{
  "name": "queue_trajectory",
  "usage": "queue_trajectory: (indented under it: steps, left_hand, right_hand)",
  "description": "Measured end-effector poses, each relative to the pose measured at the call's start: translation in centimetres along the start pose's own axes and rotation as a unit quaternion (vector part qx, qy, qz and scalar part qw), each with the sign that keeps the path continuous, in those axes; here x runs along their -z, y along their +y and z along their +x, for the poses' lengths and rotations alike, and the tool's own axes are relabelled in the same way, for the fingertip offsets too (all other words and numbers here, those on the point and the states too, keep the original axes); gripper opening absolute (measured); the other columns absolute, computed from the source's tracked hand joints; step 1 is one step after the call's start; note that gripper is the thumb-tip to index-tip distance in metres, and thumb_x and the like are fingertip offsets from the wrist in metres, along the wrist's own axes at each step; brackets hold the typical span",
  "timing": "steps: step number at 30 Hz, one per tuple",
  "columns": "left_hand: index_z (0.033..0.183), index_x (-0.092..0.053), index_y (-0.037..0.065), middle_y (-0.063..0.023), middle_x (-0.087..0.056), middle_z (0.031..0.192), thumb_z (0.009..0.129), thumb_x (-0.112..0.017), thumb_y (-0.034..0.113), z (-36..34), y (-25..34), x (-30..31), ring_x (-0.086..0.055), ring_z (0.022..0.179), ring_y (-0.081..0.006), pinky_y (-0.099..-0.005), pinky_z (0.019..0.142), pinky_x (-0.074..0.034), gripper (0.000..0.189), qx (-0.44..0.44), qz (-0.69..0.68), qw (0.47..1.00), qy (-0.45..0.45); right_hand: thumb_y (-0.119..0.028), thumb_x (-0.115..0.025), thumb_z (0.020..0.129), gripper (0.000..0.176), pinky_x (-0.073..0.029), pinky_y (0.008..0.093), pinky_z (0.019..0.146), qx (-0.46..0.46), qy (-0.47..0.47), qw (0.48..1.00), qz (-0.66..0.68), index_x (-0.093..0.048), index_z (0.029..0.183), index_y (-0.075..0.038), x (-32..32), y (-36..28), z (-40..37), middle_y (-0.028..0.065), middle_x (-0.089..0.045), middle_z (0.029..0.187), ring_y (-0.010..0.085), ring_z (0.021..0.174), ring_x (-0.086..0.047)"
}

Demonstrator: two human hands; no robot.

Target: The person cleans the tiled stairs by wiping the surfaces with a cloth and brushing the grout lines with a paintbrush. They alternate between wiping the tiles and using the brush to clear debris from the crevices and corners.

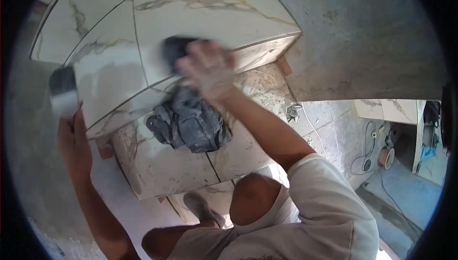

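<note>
My left hand [75, 140] is closed around the handle of a flat paintbrush [63, 88], whose dark bristles point up beside the left end of the tiled step. My right hand [210, 69] is over the marble-patterned upper tiles [114, 71], smeared by motion. A blurred black thing [176, 52] lies against its left side; I cannot make out what it is or whether the fingers grip it. Just below, a crumpled dark grey plastic bag [195, 121] sits on the lower step, against the riser.
The lower step [167, 169] is speckled with dirt. A bare cement wall [362, 36] rises at the right. On the floor beyond are a white cable [312, 124], a crumpled wrapper [293, 112], black cords [367, 143] and a round container [386, 157]. My knees are close to the lower step.
</note>
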State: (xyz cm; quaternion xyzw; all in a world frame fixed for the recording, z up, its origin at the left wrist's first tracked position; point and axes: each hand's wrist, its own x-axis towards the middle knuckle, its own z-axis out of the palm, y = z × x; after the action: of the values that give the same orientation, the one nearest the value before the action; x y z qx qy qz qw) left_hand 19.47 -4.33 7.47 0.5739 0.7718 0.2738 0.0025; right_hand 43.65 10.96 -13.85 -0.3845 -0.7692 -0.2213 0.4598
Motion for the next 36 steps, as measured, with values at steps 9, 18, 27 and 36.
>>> queue_trajectory:
  steps: [9,18,27,36]
  left_hand:
    - [0.115,-0.059,-0.002,0.0051,-0.043,0.068,0.101,-0.050,0.022,-8.3,-1.2,4.1,-0.038,0.060,-0.0026,-0.0218,0.051,-0.029,0.029,0.182,-0.076,0.980,-0.009]
    - [0.121,-0.057,0.001,0.0055,-0.037,0.064,0.101,-0.050,0.023,-10.9,0.0,2.0,-0.036,0.053,-0.0016,-0.0198,0.043,-0.029,0.030,0.166,-0.101,0.977,-0.088]
    - [0.115,-0.055,0.001,0.0034,-0.042,0.064,0.100,-0.047,0.017,-12.9,0.2,1.8,-0.034,0.049,-0.0020,-0.0204,0.040,-0.027,0.023,0.188,-0.166,0.963,-0.098]
    - [0.114,-0.055,0.001,0.0039,-0.040,0.063,0.099,-0.050,0.023,-13.7,-1.0,2.6,-0.037,0.048,-0.0027,-0.0202,0.038,-0.030,0.027,0.211,-0.181,0.959,-0.055]
  right_hand:
    - [-0.026,-0.061,0.085,0.067,-0.012,0.0607,0.115,-0.199,-0.009,0.972,0.126,-0.038,0.140,0.003,3.3,0.8,-4.6,0.0306,-0.023,0.153,0.0480,0.142,-0.021]
    - [-0.036,-0.059,0.089,0.061,-0.023,0.0643,0.107,-0.229,0.079,0.958,0.152,-0.042,0.121,0.013,1.7,5.2,-2.6,0.0402,-0.032,0.138,0.0580,0.128,-0.031]
    - [-0.048,-0.048,0.094,0.073,-0.009,0.0598,0.115,-0.439,0.070,0.877,0.185,-0.041,0.111,0.023,2.5,-0.8,0.4,0.0456,-0.009,0.146,0.0574,0.139,-0.008]
    - [-0.039,-0.047,0.098,0.057,-0.028,0.0500,0.107,-0.603,0.111,0.778,0.137,-0.041,0.113,0.016,-0.5,2.7,-3.7,0.0394,-0.038,0.130,0.0493,0.123,-0.038]
